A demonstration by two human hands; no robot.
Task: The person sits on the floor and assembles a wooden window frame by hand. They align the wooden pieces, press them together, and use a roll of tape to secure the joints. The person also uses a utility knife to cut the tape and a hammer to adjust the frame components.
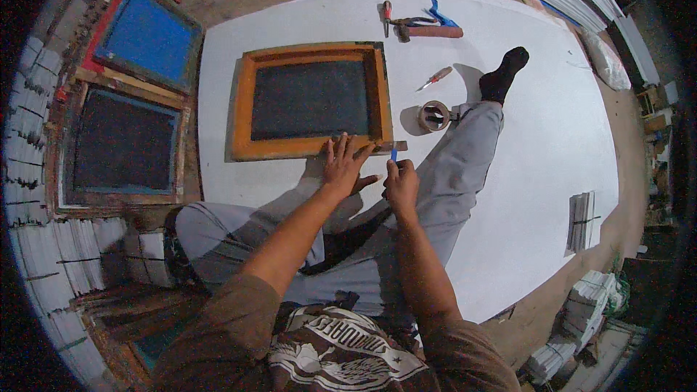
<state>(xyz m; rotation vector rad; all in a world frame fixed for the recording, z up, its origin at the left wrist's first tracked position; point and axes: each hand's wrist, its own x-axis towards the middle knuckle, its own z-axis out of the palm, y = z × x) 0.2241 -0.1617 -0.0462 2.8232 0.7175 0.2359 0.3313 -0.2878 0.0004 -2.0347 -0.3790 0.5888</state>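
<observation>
An orange-brown wooden screen frame (245,101) with dark mesh (312,98) lies on the white board. My left hand (345,168) rests on its near edge with fingers spread. By the near right corner, my right hand (401,187) is closed around a blue-handled tool with a flat, wide end (394,153). That end touches or overlaps the frame's corner; whether it is a scraper is too small to tell. Right of the frame lie a roll of tape (422,117) and a screwdriver with a pale and red handle (440,75).
My outstretched leg (465,152) crosses the white board (541,145). Farther back are a red-handled screwdriver (387,11), dark-jawed pliers (414,22) and a reddish-brown bar (435,32). Blue (149,36) and dark (123,141) mesh screens stand left, beside bundled paper stacks (43,247).
</observation>
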